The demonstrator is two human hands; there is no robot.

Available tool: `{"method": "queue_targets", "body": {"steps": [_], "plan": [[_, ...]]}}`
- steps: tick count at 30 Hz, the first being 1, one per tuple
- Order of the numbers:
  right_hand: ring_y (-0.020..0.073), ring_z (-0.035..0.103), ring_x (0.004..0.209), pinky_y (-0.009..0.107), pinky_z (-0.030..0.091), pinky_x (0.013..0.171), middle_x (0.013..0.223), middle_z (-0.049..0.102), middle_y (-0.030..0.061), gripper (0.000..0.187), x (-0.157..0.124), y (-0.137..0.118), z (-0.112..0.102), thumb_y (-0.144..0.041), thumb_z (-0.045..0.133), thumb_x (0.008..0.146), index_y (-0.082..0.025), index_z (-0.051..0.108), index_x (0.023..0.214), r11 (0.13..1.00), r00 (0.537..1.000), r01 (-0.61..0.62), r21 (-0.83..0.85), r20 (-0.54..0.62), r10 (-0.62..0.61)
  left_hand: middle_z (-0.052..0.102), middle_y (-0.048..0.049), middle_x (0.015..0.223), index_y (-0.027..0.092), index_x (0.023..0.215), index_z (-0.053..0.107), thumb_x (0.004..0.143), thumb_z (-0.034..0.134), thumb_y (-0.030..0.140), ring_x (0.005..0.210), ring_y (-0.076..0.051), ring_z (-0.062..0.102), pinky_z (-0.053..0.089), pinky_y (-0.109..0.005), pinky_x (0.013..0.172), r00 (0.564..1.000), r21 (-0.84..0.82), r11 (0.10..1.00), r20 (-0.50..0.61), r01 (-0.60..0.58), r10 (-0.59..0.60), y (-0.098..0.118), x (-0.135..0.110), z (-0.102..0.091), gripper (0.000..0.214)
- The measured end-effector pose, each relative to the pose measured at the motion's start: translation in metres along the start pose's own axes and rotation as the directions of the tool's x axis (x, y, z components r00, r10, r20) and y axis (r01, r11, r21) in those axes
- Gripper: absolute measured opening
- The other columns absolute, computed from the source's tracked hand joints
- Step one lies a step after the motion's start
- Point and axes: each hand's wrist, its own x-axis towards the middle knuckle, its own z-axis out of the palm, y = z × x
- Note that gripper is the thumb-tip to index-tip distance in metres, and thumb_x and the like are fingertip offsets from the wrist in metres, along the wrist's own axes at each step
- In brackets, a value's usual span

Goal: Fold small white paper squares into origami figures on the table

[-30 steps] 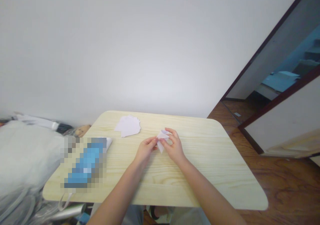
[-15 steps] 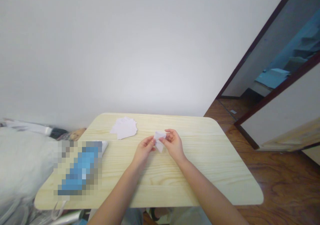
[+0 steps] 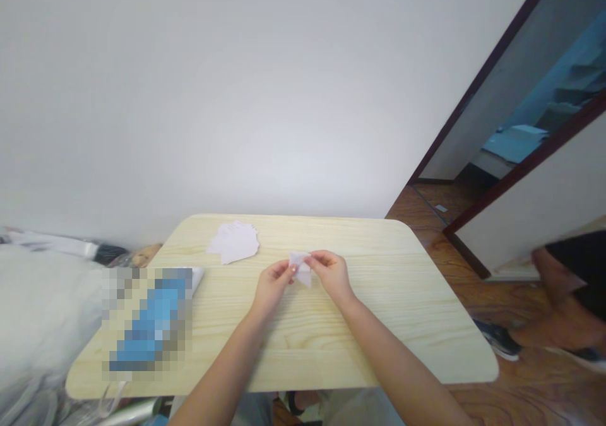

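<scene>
My left hand (image 3: pixel 273 285) and right hand (image 3: pixel 330 274) now pinch the folded paper (image 3: pixel 302 269) closer together; someone's legs (image 3: pixel 563 306) have entered, well right of my grip.

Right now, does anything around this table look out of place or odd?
Yes, a person's legs and a dark shoe intrude at the right edge, on the floor beside the table. The blue item on the table is pixelated, so its condition can't be judged.
</scene>
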Motion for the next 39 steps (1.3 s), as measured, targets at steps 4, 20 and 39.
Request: {"method": "queue_targets", "body": {"steps": [4, 20, 39], "plan": [[0.0157, 0.060, 0.060, 0.028, 0.049, 0.058, 0.067, 0.067, 0.0027, 0.019, 0.001, -0.002, -0.002, -0.030, 0.070, 0.059, -0.017, 0.066, 0.072, 1.000, 1.000, 0.015, -0.011, 0.007, -0.015, 0.062, -0.0009, 0.058, 0.015, 0.074, 0.070, 0.059, 0.068, 0.040, 0.051, -0.010, 0.047, 0.038, -0.021, 0.051, 1.000, 0.049, 0.999, 0.005, -0.007, 0.007, -0.001, 0.000, 0.000, 0.029], [0.0123, 0.052, 0.055, 0.023, 0.041, 0.053, 0.059, 0.058, -0.0009, 0.017, 0.008, 0.005, -0.006, -0.034, 0.060, 0.066, -0.016, 0.058, 0.065, 0.996, 0.999, 0.024, -0.088, 0.039, -0.021, 0.064, -0.0027, 0.063, 0.014, 0.078, 0.066, 0.053, 0.072, 0.039, 0.053, -0.012, 0.052, 0.037, -0.021, 0.050, 1.000, 0.000, 1.000, 0.016, 0.018, -0.018, -0.007, 0.002, 0.000, 0.036], [0.0164, 0.063, 0.070, 0.029, 0.050, 0.063, 0.081, 0.065, 0.0009, 0.054, 0.000, 0.005, -0.003, -0.023, 0.075, 0.051, -0.021, 0.043, 0.095, 0.996, 0.939, -0.090, 0.019, 0.334, 0.079, 0.054, 0.0014, 0.055, 0.015, 0.070, 0.062, 0.063, 0.064, 0.044, 0.045, -0.007, 0.039, 0.029, -0.019, 0.043, 1.000, 0.085, 0.996, 0.012, 0.012, -0.013, -0.010, 0.003, -0.004, 0.030]]}}
